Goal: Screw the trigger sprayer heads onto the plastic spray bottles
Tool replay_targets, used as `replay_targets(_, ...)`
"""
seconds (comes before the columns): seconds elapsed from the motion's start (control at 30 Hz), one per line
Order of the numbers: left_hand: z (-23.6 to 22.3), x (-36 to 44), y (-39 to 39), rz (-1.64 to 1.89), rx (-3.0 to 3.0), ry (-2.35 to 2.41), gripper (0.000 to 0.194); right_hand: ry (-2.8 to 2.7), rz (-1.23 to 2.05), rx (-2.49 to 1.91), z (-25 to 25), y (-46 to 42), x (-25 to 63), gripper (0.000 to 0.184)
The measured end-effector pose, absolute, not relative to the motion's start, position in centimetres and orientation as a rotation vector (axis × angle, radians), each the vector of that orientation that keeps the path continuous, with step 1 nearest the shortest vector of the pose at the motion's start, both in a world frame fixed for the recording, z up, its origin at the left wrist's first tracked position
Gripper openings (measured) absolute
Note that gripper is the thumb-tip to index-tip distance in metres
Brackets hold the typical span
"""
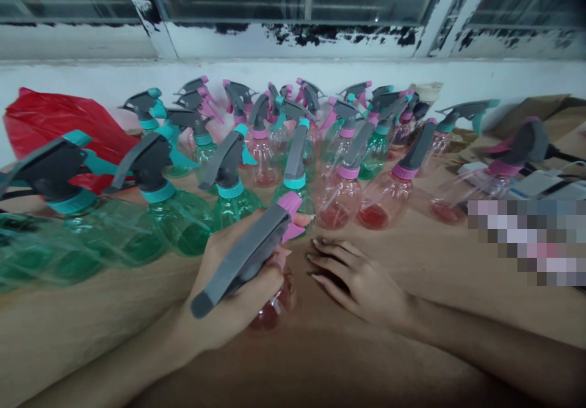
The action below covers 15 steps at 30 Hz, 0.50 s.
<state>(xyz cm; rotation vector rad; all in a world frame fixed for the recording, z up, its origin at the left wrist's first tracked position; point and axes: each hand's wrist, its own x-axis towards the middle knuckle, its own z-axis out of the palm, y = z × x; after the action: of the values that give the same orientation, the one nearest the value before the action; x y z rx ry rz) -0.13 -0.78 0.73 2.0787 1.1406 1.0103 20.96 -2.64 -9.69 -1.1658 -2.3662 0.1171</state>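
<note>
- Your left hand (259, 289) wraps the neck of the pink spray bottle (251, 249), seemingly to steady it
- Your right hand (366, 283) lies empty, fingers loosely spread

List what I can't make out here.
- Held bottle, neck: head view, mostly hidden by left hand.
- Back-row bottles, lower parts: head view, behind nearer bottles.
- Leftmost green bottle: head view, cut by left edge.
- Whatever lies under the pixelated patch: head view, masked.
</note>
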Motion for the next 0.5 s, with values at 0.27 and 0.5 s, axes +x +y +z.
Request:
replay_targets(0.27, 1.00, -0.12, -0.78, 0.965, 2.101, 1.130, 0.004, -2.382, 0.122, -1.175, -9.52, -2.66, 20.92, 0.030)
replay_targets(0.5, 1.13, 0.00, -0.80, 0.954, 2.055, 1.169, 0.013, -2.379, 0.124, -1.179, -9.57, -2.65, 20.95, 0.030)
